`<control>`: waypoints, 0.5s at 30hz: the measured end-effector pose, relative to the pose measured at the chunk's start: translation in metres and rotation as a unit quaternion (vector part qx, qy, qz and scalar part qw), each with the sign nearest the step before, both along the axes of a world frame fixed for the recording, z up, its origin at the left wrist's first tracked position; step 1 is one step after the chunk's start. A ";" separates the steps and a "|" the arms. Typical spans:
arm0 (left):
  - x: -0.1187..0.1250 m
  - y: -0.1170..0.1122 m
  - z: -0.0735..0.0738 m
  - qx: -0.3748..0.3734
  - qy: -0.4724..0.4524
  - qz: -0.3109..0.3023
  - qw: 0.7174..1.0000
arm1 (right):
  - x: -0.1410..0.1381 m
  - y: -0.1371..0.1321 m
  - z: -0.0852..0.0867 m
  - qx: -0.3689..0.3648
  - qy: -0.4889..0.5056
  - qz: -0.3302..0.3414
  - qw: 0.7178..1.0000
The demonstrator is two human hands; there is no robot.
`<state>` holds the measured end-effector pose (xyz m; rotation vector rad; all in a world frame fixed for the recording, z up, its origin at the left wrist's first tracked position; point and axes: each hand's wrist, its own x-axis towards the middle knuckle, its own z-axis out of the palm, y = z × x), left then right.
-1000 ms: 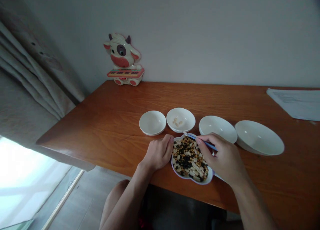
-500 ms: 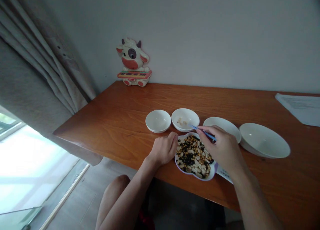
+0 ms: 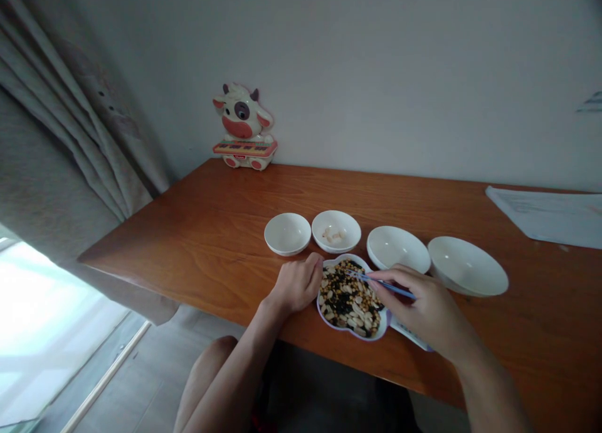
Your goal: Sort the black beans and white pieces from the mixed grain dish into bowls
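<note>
Blue tweezers [image 3: 392, 287] are pinched in my right hand [image 3: 423, 301], their tips down among the mixed seeds and beans at the top of a purple-rimmed, scalloped dish with a handle [image 3: 329, 322]. Pale flat seeds, yellow kernels and dark bits fill this dish [image 3: 352, 298]. Curled closed at the dish's left rim is my left hand [image 3: 296, 283], which grips the edge; its fingertips are hidden. Just behind the dish, a white bowl [image 3: 345, 223] holds a few pale pieces. To its left stands another white bowl [image 3: 286, 232] with nothing visible inside.
Two larger white bowls [image 3: 397, 248] [image 3: 470, 267] stand to the right, behind my right hand. A cow-shaped toy piano [image 3: 244, 128] sits against the wall at the back left. Papers [image 3: 555, 216] lie at the back right. The wooden table's [image 3: 188, 245] front edge runs close to the dish.
My right hand has brought the tweezers from over the bowl with pale pieces down into the dish. My left hand stays at the rim. The whole view has shifted slightly.
</note>
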<state>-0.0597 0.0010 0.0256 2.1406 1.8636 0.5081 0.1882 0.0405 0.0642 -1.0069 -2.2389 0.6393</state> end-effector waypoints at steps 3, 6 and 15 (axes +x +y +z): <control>0.001 -0.001 -0.002 0.004 -0.004 0.010 1.000 | 0.011 0.000 -0.001 0.013 -0.015 0.004 1.000; 0.001 -0.002 -0.004 0.002 -0.009 0.018 1.000 | 0.017 0.001 -0.001 0.012 -0.026 0.007 1.000; -0.008 0.003 -0.001 0.018 -0.071 -0.035 0.997 | 0.012 0.002 -0.004 -0.012 -0.022 0.001 1.000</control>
